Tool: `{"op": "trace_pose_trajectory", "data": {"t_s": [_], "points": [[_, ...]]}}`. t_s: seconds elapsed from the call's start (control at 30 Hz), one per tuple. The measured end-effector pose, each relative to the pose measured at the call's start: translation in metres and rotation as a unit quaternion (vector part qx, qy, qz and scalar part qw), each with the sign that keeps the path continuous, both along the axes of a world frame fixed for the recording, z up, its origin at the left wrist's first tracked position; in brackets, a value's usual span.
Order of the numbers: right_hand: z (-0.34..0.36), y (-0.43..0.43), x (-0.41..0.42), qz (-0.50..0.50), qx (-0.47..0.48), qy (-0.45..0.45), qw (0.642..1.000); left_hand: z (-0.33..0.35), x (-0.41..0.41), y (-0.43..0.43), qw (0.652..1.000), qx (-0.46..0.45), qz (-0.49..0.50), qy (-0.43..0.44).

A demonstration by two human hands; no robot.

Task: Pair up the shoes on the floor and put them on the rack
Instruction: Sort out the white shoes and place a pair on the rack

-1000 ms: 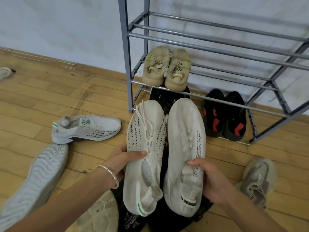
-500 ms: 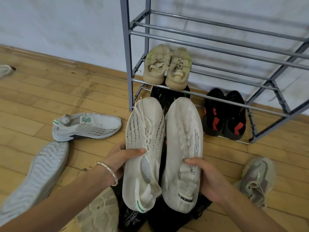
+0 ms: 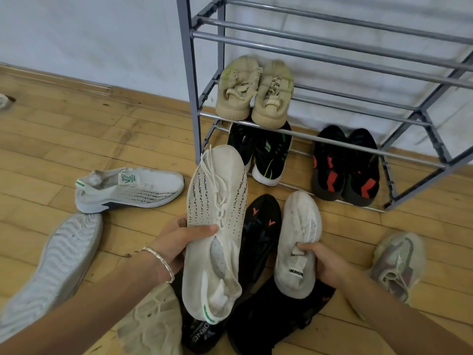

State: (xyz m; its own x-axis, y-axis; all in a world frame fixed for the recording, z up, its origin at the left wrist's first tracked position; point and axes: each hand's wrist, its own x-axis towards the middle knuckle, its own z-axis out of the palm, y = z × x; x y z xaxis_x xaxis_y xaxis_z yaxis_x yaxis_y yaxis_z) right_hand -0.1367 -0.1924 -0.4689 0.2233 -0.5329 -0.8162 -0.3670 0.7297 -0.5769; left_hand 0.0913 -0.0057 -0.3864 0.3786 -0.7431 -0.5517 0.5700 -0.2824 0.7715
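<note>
My left hand [image 3: 176, 242] grips a white knit sneaker with black dotted lines [image 3: 216, 226], toe pointing at the grey metal rack [image 3: 189, 80]. My right hand [image 3: 320, 262] holds a plainer white sneaker [image 3: 299, 237] by its collar, lower and to the right. Between them a black shoe with red marks [image 3: 261, 226] lies on the floor. On the rack sit a beige pair [image 3: 253, 93], a black and green pair [image 3: 261, 155] and a black and red pair [image 3: 345, 167].
On the wooden floor at left lie a white sneaker with a green tag [image 3: 128, 190] and an upturned pale sole [image 3: 51, 267]. A grey-pink sneaker [image 3: 394, 265] lies at right. A beige shoe [image 3: 153, 326] and black shoes [image 3: 268, 321] lie near me.
The two white sneakers were side by side; now my right hand has lowered its sneaker down and to the right, uncovering the black shoe with red marks.
</note>
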Motion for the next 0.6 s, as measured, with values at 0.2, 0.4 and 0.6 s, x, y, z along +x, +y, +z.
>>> {"op": "trace_pose_trajectory", "data": {"t_s": [0.2,0.4,0.6], "points": [[0.002,0.004,0.013,0.075,-0.159,0.188,0.966,-0.001,0.002,0.003,1.0,0.004,0.008,0.001],[0.046,0.016,0.012,-0.011,-0.295,0.157,0.943,0.002,0.015,0.017,1.0,0.016,0.021,0.003],[0.095,0.038,0.057,0.077,-0.226,-0.019,0.971,-0.002,0.041,0.027,0.996,0.036,0.083,0.005]]}}
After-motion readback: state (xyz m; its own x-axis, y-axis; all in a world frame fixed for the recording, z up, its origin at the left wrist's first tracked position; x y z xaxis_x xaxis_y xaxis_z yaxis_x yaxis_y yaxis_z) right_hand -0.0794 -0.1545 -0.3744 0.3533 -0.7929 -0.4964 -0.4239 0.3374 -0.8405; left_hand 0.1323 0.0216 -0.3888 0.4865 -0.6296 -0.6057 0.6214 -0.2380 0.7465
